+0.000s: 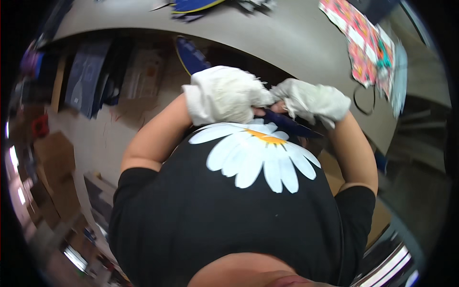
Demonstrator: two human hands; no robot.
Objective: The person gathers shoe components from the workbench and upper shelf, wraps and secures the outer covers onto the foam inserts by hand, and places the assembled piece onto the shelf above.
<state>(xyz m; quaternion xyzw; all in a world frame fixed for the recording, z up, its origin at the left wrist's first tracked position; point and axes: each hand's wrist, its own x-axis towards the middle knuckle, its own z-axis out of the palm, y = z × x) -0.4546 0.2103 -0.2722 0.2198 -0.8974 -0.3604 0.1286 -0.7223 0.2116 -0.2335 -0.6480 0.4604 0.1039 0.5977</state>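
Note:
A long dark blue piece with a yellow edge and pale markings [191, 55] is held close to my chest, in front of the table edge. Its rounded end sticks out beyond my left hand [225, 93], and a dark blue part shows below my right hand. Both hands wear white fabric gloves with frayed threads and bare fingertips. The fingers of my left hand are pinched on the piece. Close beside it, my right hand [311, 101] also pinches it, fingertips nearly meeting the left ones. The gloves hide the middle of the piece.
On the grey table [282, 43], similar blue yellow-edged pieces [196, 5] lie at the far side. To the right are pink patterned material [361, 48], teal-handled scissors [383, 55] and a dark loop [364, 100]. Cardboard boxes [55, 162] stand at the left.

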